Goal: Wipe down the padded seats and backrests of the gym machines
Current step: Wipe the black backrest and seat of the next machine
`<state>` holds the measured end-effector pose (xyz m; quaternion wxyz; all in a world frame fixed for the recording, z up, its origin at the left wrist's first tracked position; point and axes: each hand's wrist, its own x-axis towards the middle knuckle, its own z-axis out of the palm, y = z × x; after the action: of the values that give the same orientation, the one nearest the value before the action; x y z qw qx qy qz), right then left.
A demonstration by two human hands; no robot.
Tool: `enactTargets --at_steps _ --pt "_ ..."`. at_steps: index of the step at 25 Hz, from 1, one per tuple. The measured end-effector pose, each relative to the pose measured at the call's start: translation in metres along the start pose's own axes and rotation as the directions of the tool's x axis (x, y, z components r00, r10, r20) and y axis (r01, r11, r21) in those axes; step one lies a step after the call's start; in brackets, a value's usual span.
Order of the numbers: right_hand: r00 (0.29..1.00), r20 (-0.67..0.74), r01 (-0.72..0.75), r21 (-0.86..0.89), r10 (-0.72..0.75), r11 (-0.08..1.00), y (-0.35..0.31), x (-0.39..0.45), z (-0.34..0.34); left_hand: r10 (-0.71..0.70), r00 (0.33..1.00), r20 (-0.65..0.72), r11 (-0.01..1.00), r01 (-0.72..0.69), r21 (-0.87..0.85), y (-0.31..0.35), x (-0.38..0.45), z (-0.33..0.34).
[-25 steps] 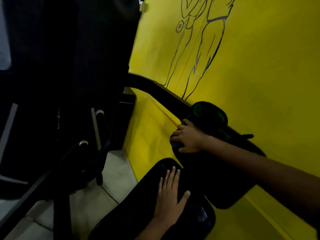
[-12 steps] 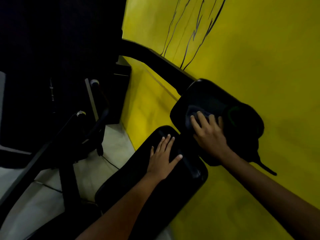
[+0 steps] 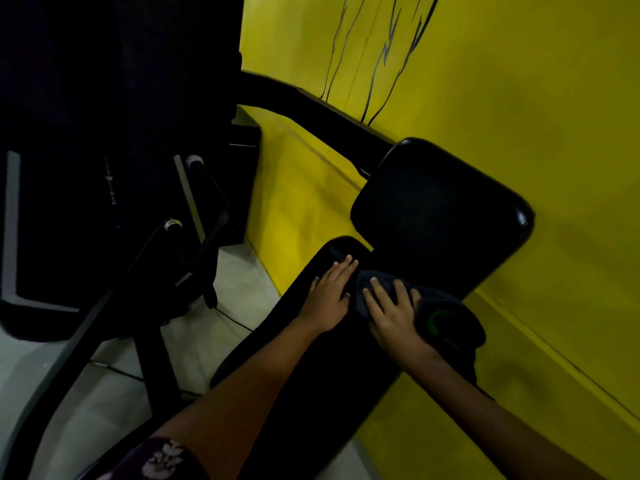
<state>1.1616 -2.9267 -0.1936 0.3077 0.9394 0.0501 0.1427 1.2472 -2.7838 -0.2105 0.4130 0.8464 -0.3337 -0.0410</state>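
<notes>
**Inspector:** Right hand (image 3: 393,311) lies flat on a dark cloth (image 3: 440,317), fingers straight and slightly spread, pressing it onto the black seat pad (image 3: 311,375) where that pad meets the backrest pad (image 3: 440,216). Left hand (image 3: 329,292) rests just beside it on the seat pad, palm down, fingers straight and close together, holding nothing.

**Supervisor:** Risks from this position?

**Inspector:** Several, in my judgement. The cloth is held only by palm pressure, not gripped; a fast stroke could let it bunch or slide out from under the hand. A loose part of the cloth trails off the far side of the seat pad, toward the yellow wall (image 3: 536,116), and could drop or snag in the gap between the two pads. The left hand sits right beside the cloth, so the strip of seat pad beneath it may be skipped. Lighting is poor, and black padding hides missed patches.

**Supervisor:** Anything beyond the seat pad?

**Inspector:** Black machine frame tubing (image 3: 311,105) runs behind the backrest pad. Further dark equipment stands across pale floor tiles (image 3: 239,285); details cannot be made out.

**Supervisor:** Brands or labels?

**Inspector:** A green curved mark (image 3: 433,322) shows on the cloth; no lettering is legible. Black line drawing (image 3: 381,57) on the wall above the backrest pad, without words. None visible on either pad.
</notes>
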Motion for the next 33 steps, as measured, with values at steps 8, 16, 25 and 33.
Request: enactTargets --at_steps 8,16,25,33 --pt "0.97 -0.15 -0.195 0.002 0.193 0.981 -0.006 -0.032 -0.022 0.064 0.991 0.119 0.993 -0.075 0.095 -0.025 -0.01 0.0" --pt "0.968 -0.12 -0.23 -0.095 0.218 0.969 -0.059 -0.012 -0.001 0.105 0.984 0.142 0.978 -0.128 0.167 -0.051 -0.01 -0.007" --pt "0.966 -0.236 -0.149 -0.163 0.108 0.975 -0.07 0.019 0.017 -0.076 0.98 0.185 0.994 0.06 0.091 -0.105 -0.035 0.029" --pt "0.939 -0.296 -0.218 -0.125 0.173 0.968 -0.071 0.079 0.018 -0.058 0.987 0.148 0.998 0.052 0.046 -0.143 -0.057 0.063"
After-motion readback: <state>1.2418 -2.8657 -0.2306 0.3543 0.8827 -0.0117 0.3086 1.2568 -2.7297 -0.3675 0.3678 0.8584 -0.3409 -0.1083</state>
